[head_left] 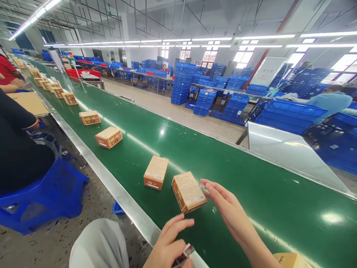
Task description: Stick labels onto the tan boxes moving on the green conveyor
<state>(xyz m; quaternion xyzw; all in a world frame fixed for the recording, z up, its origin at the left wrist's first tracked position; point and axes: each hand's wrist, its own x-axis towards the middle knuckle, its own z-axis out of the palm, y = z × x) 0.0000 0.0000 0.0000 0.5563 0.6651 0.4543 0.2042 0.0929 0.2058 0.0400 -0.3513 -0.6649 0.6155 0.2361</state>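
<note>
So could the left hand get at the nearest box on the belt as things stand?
Probably yes. The left hand is just short of the nearest box with bare belt between them, though it already holds a small item. The right hand is at the box's far side.

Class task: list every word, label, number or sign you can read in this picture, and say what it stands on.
Nothing can be read with certainty.
Nearest box, at the right hand's fingers: printed lines and a white label, too small to read.
Second box: print and label, blurred.
Boxes farther up the belt: oval logos, unreadable.
White board at the back: faint red characters, too blurred.
Item in the left hand: no legible text.
</note>
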